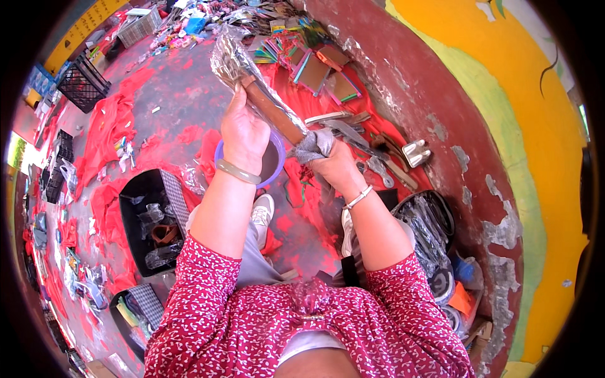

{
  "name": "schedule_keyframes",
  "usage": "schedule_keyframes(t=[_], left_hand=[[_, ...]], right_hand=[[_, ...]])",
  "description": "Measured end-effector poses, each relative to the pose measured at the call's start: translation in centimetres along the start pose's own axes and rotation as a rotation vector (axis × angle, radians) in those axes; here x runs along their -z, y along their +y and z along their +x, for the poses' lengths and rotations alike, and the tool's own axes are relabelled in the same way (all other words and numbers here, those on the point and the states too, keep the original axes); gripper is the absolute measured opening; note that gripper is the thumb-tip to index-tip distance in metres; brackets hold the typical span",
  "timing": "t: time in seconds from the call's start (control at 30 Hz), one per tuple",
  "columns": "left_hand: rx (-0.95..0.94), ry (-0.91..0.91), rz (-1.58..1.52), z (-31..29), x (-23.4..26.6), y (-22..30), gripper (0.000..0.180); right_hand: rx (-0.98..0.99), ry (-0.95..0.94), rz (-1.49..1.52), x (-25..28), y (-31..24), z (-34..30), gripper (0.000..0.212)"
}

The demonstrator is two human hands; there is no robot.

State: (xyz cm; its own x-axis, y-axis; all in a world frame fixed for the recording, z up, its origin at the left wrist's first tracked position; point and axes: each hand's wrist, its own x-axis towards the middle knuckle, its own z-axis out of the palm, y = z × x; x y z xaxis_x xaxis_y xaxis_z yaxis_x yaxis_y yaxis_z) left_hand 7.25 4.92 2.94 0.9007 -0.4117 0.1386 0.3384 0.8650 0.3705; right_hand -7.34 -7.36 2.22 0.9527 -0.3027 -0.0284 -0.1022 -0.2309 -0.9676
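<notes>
A long flat brown piece (275, 113), partly wrapped in clear crinkled plastic (228, 55), is held up slantwise before me; its exact kind is unclear. My left hand (244, 129) is closed on its upper part, with the thumb along the edge. At the lower end my right hand (332, 165) grips a grey cloth (313, 145) bunched against the brown piece. Beneath the left wrist stands a round bucket with a purple rim (282, 153), partly covered by my hand and the brown piece.
On my left is an open black box (133, 220) holding plastic-wrapped items. On my right lies a round container of black wrapped items (428, 220). White shoes (414, 153), knives and coloured boards (315, 72) lie by the peeling wall (441, 94). Red cloth (120, 120) covers parts of the floor.
</notes>
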Motion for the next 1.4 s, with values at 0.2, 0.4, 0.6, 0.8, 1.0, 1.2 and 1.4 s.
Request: schedule_keyframes(t=[0.2, 0.4, 0.6, 0.8, 1.0, 1.2, 1.4], left_hand=[[0.021, 0.064, 0.27, -2.2, -1.5, -2.1, 0.039], [-0.056, 0.264, 0.282, -1.2, -1.2, -2.4, 0.021], [-0.251, 0.288, 0.165, 0.6, -0.7, 1.9, 0.019], [-0.076, 0.133, 0.163, 1.1, 0.3, 3.5, 0.027], [0.345, 0.001, 0.059, -1.2, -0.4, -1.5, 0.035], [0.467, 0.016, 0.053, -4.0, -1.9, -3.7, 0.06], [0.461, -0.075, 0.163, -6.2, -3.0, -5.9, 0.066]], right_hand=[[0.419, 0.486, -0.839, -0.7, -0.1, -0.4, 0.022], [0.613, 0.287, -1.004, -2.7, 0.0, -1.5, 0.024], [0.383, 0.088, -0.853, -2.2, -0.3, -2.3, 0.025], [0.032, 0.199, 0.318, 4.6, -0.9, -0.8, 0.034], [0.329, 0.116, 0.384, 2.4, -2.0, -1.1, 0.048], [0.57, 0.282, -0.699, -2.5, 0.0, -0.1, 0.069], [0.438, 0.444, -0.554, -0.7, -0.7, 1.7, 0.077]])
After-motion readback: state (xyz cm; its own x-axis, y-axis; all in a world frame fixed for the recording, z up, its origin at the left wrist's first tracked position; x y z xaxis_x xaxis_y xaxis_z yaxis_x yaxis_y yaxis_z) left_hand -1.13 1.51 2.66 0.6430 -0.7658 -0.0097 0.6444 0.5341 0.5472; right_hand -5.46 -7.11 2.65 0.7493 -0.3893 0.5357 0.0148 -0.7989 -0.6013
